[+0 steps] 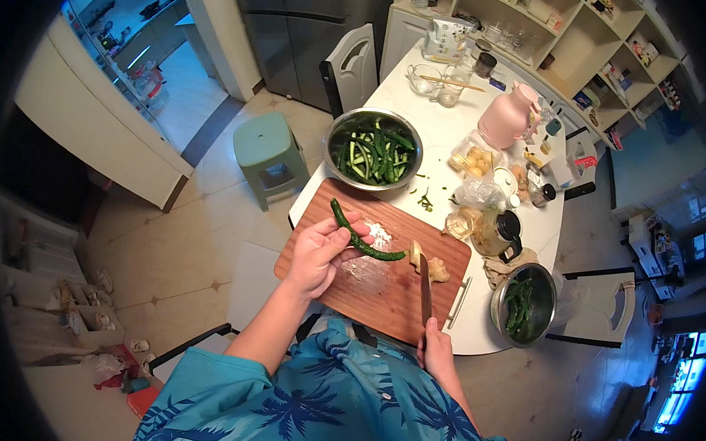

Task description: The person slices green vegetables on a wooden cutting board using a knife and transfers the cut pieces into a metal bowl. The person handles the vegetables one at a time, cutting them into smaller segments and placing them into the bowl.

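My left hand (324,254) holds a curved dark green cucumber (363,246) above a wooden cutting board (312,222). My right hand (435,350) grips a kitchen knife (426,294) at the board's near right, its blade pointing away from me. Pieces of ginger root (438,270) lie on the board beside the blade. A small white patch (379,236) and wet marks show on the wood behind and below the cucumber. Beyond the board's far left corner stands a steel bowl (332,156) of cut cucumber strips (379,154). Another steel bowl (543,315) at the right holds whole cucumbers (517,308).
Green trimmings (425,201) lie on the white table (427,158). Further right are a glass pot (495,232), a jar (543,195), a pink thermos jug (509,114) and a box of yellowish round food (477,159). Chopsticks (453,83) rest across glass cups. A green stool (264,138) stands left.
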Tool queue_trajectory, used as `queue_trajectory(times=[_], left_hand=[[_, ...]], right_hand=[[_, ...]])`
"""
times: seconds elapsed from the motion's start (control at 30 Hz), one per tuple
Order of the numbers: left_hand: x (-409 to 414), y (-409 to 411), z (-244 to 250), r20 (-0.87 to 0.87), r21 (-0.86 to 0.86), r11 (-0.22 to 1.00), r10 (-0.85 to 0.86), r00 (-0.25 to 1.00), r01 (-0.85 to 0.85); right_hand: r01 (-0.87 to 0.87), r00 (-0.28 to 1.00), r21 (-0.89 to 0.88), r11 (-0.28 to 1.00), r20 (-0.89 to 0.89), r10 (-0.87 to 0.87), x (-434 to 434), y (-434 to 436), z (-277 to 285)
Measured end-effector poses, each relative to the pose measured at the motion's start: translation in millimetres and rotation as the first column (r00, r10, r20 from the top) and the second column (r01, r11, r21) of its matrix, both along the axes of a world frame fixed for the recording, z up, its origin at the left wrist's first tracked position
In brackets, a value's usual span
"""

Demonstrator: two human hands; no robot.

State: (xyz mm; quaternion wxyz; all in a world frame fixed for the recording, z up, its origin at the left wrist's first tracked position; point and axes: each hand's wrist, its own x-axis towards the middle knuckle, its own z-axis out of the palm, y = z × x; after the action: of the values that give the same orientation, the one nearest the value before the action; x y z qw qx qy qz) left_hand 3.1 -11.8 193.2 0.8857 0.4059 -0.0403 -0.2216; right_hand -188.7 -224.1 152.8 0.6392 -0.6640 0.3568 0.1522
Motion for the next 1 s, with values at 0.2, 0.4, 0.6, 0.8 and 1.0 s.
queue_trajectory(times=[0.2, 0.4, 0.6, 0.8, 1.0], left_hand=[[-8, -10, 19, -0.034, -0.073, 0.997, 0.021, 0.999, -0.024], [-13, -15, 28, -0.041, -0.171, 0.985, 0.016, 0.999, -0.022], [-12, -16, 26, -0.049, -0.096, 0.994, 0.045, 0.998, -0.050], [-12, -23, 23, -0.058, -0.086, 0.995, 0.054, 0.997, -0.059], [-14, -24, 25, -0.054, -0.028, 0.999, 0.043, 0.998, -0.045]], right_hand=[[0.007, 1.000, -0.002, 1.000, -0.010, -0.007, -3, 2, 1], [-0.013, 1.000, 0.010, 1.000, -0.020, 0.014, -4, 2, 5], [-0.026, 1.000, -0.019, 0.999, 0.009, 0.026, -11, -7, 7], [0.013, 1.000, -0.022, 1.000, 0.003, -0.013, -15, -16, 8], [0.014, 1.000, -0.005, 1.000, 0.017, -0.014, -17, -14, 8]])
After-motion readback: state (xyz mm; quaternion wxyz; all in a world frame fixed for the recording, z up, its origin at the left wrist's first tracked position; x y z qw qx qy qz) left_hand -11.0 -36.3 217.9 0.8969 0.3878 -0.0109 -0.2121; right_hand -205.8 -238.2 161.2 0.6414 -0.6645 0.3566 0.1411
